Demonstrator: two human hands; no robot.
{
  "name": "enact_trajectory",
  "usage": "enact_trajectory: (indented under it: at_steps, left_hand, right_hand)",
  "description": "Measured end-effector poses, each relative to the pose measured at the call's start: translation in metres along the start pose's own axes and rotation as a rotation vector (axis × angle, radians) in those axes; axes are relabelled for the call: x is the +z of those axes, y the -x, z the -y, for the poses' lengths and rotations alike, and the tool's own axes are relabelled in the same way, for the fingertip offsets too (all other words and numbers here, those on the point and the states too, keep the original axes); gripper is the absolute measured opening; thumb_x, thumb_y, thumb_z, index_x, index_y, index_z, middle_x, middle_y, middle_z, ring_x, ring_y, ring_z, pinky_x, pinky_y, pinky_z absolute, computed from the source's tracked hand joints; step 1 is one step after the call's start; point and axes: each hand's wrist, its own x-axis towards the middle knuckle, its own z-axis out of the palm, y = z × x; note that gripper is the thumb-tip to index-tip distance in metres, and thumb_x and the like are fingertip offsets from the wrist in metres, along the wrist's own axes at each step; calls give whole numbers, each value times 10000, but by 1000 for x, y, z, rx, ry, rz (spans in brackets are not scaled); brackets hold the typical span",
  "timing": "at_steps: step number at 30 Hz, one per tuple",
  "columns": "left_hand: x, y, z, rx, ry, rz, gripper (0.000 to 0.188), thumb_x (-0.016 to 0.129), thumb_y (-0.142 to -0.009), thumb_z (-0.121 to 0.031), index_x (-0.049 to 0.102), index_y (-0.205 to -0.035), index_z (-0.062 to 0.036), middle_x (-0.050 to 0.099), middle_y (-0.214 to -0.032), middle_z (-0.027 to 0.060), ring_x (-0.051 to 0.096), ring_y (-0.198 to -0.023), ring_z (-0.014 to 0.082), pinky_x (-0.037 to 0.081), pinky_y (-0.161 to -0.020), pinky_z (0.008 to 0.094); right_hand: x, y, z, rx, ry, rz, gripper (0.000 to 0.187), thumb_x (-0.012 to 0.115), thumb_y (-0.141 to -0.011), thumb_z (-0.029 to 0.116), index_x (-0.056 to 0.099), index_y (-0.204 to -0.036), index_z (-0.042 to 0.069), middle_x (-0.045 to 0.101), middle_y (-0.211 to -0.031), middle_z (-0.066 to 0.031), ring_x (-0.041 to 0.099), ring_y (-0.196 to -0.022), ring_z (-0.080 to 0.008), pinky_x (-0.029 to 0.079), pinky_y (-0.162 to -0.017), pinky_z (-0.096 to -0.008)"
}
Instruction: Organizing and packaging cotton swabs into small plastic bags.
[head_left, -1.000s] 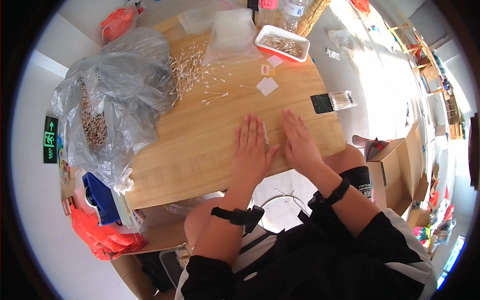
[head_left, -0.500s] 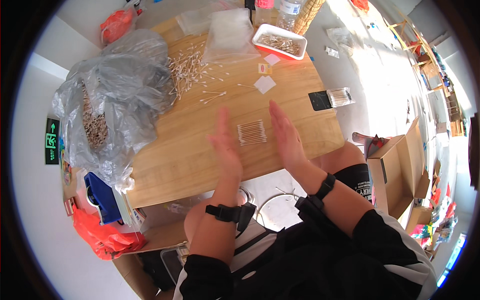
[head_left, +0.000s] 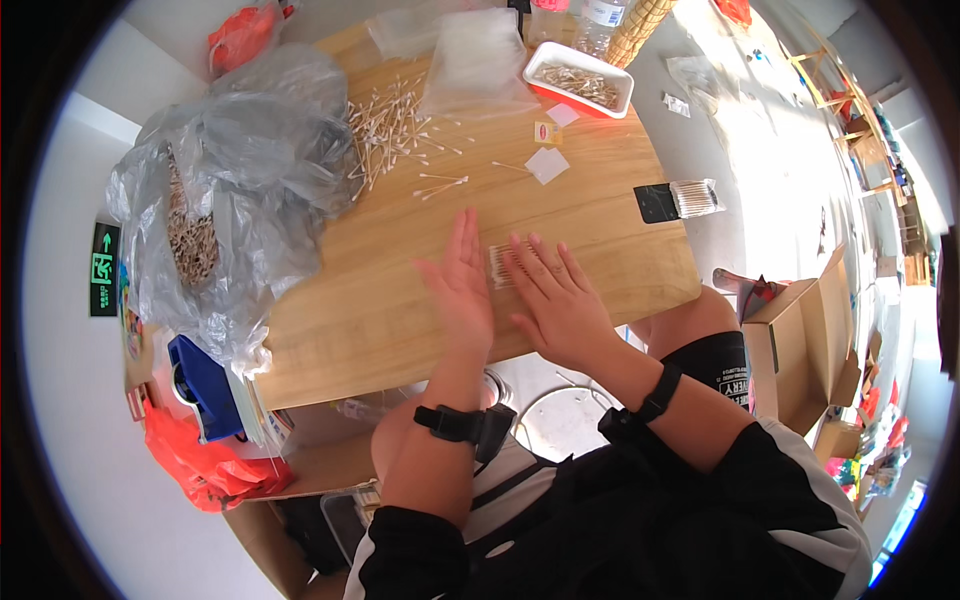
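A neat row of cotton swabs (head_left: 499, 268) lies side by side on the wooden table (head_left: 370, 310). My right hand (head_left: 562, 300) is palm down with its fingers spread, and they cover much of that row. On the row's left side stands my left hand (head_left: 463, 285), held on edge with straight fingers and its thumb out to the left. Whether its palm touches the swab ends I cannot tell. Farther off is a loose heap of cotton swabs (head_left: 388, 135), with a few stray ones in front of it.
A large grey plastic bag (head_left: 250, 150) full of swabs takes up the table's left. At the back are clear plastic bags (head_left: 475, 65) and a white tray (head_left: 537, 75) of swabs. White paper squares (head_left: 547, 165) lie mid-table; a packed swab bundle (head_left: 695, 198) lies by the right edge.
My right hand has turned from on edge to palm down and moved left over the row of swabs. My left hand has come closer to the row's left side.
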Motion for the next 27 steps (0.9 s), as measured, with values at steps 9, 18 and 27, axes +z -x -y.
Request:
enact_trajectory:
  at_steps: [9,18,27]
  left_hand:
    - [1,1,-7,-29,99,11,1012,148,-971,-767,232,-1568,45,199,-1663,194,119,-1560,272,27,-1259,409]
    - [14,5,3,23,-159,60,950,78,-993,-726,246,-1582,0,236,-1660,161,114,-1561,261,-4,-1256,399]
    - [18,7,6,31,-184,91,969,80,-988,-739,230,-1584,9,219,-1667,153,113,-1562,258,-23,-1244,399]
  right_hand:
    - [8,6,-2,-1,-80,63,732,560,-968,404,317,-1559,47,249,-1648,-150,194,-1536,-346,138,-1247,-503]
    - [19,-30,-17,338,-1431,-348,682,217,-1096,469,134,-1611,30,137,-1692,-107,93,-1565,-262,49,-1260,-401]
    - [34,-34,-9,373,-1519,-433,643,208,-1111,422,183,-1596,0,174,-1676,-151,119,-1559,-267,74,-1256,-369]
